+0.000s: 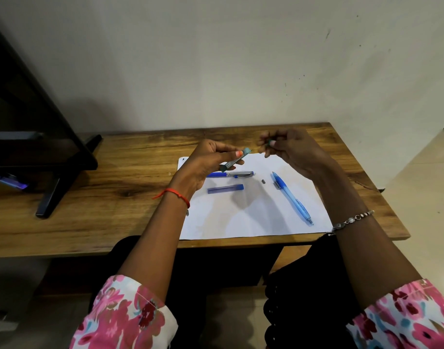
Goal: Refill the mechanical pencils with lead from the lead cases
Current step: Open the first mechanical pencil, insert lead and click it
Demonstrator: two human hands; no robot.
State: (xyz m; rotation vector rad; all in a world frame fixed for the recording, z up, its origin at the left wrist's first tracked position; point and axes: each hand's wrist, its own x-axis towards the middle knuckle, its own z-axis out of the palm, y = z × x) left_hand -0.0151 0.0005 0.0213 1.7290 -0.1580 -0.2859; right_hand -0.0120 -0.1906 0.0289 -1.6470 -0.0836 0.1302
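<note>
My left hand (pixel 210 159) grips a slim teal lead case (pixel 234 160), tilted with its open end up to the right, above the white paper sheet (pixel 253 217). My right hand (pixel 288 147) is raised a little to the right of it and pinches a small green cap (pixel 269 143) between thumb and fingers. On the sheet lie a blue and silver mechanical pencil (pixel 231 174), a dark blue lead case (pixel 225 188), a tiny grey piece (pixel 263 181) and a light blue mechanical pencil (pixel 292 197) lying diagonally.
The sheet lies on a wooden table (pixel 115 197) against a pale wall. A dark stand with black legs (pixel 52 157) occupies the table's left part. The table's right edge drops off beyond the paper.
</note>
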